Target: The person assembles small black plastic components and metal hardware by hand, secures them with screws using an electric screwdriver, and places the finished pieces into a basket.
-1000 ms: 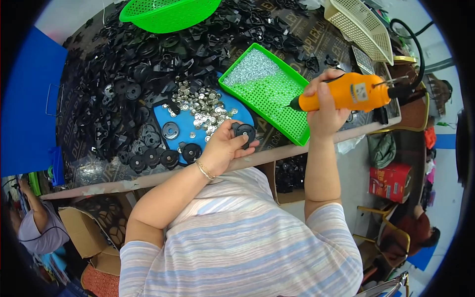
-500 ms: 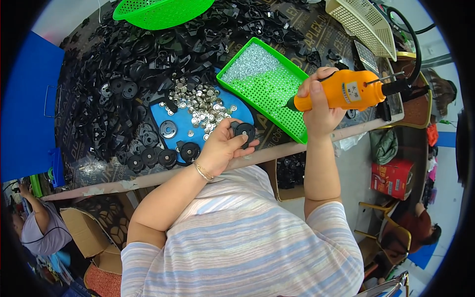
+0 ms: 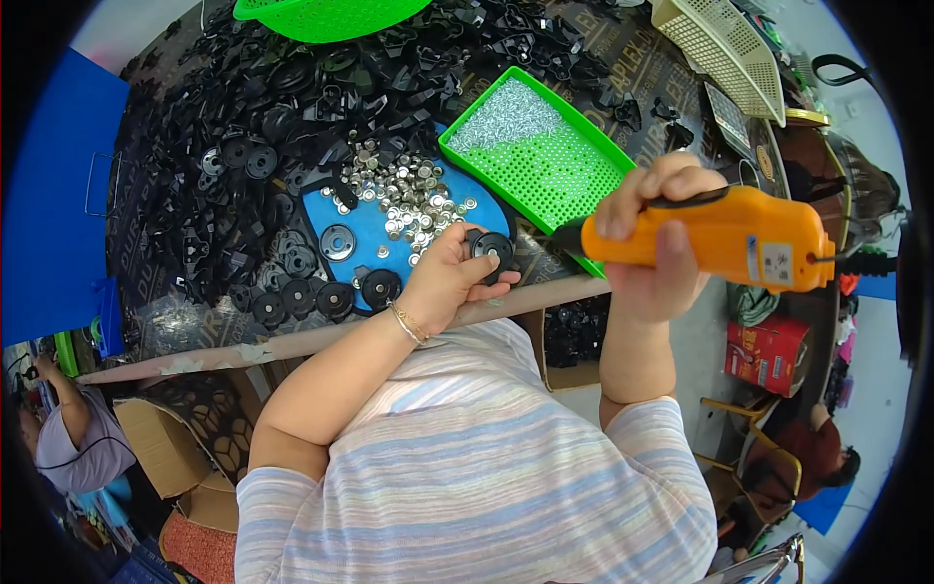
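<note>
My left hand (image 3: 446,279) grips a round black plastic part (image 3: 491,250), thumb pressed on its face by the small metal centre. In my right hand (image 3: 654,238) is an orange electric screwdriver (image 3: 730,229), fingers wrapped round its body, its dark nose toward the left over the near edge of a green perforated tray (image 3: 584,175). Small silver screws (image 3: 511,112) lie heaped at that tray's far end. A blue mat (image 3: 365,238) beside my left hand carries many silver metal caps (image 3: 418,195) and a metal-faced disc (image 3: 338,243). Similar black round parts (image 3: 379,288) line the near table edge.
Black plastic parts (image 3: 233,127) pile across the left and back of the table. A green basket (image 3: 336,21) stands at the back, a cream basket (image 3: 725,54) at the back right. Cardboard boxes (image 3: 161,448) sit below the table. Other people (image 3: 83,438) are at both sides.
My right hand has turned the screwdriver and brought it lower and nearer, its tail swinging down to the right. My left hand still holds the black part, nearly unmoved.
</note>
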`<act>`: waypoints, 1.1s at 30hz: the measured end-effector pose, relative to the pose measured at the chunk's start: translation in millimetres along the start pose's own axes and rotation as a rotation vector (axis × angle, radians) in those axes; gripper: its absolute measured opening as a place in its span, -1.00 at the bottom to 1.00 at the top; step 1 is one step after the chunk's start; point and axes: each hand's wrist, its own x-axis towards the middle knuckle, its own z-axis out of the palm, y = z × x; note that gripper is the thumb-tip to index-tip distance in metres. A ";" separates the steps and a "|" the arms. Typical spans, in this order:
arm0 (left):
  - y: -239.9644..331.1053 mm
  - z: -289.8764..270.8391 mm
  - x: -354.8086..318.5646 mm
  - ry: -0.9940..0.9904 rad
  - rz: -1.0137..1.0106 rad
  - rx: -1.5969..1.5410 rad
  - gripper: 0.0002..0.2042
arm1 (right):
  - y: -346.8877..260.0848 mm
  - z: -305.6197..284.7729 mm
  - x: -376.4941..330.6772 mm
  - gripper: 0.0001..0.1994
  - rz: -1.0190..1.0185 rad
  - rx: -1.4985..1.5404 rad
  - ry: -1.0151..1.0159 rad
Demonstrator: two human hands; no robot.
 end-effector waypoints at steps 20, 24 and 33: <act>-0.1 1.3 -1.2 0.021 0.000 -0.044 -0.77 | 23.9 12.5 -10.4 -0.72 0.091 -0.168 -0.189; 2.7 3.4 0.2 0.014 -0.016 -0.018 -0.77 | 18.6 15.6 -8.3 -0.73 0.148 -0.014 -0.062; -5.7 3.4 3.1 0.047 0.047 0.147 -0.75 | 10.0 -3.4 9.1 -0.71 0.101 0.215 -0.294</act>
